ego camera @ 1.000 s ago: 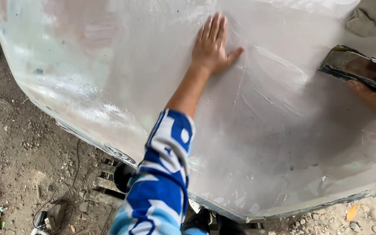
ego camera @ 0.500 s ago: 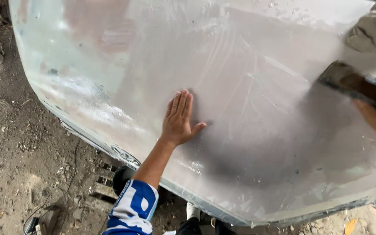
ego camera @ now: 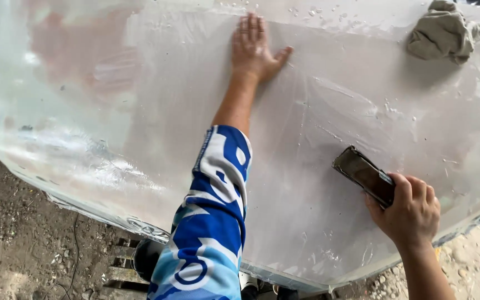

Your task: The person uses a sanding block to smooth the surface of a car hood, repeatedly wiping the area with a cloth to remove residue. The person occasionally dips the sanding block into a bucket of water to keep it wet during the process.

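Note:
A large curved white panel (ego camera: 140,100), wet and smeared with grey filler, fills most of the view. My left hand (ego camera: 254,50) lies flat on its upper middle, fingers spread, the arm in a blue and white patterned sleeve (ego camera: 212,222). My right hand (ego camera: 409,211) grips a dark flat scraper (ego camera: 362,173) whose blade rests on the panel's lower right part.
A crumpled grey rag (ego camera: 443,33) lies on the panel at the top right. Below the panel's edge is dirt ground (ego camera: 18,244) on the left, wooden slats (ego camera: 118,266) under the panel, and sandy gravel (ego camera: 473,261) at the right.
My left hand has slid up the panel from its middle to near the top. My right hand with the scraper has come down and to the left onto the lower right area.

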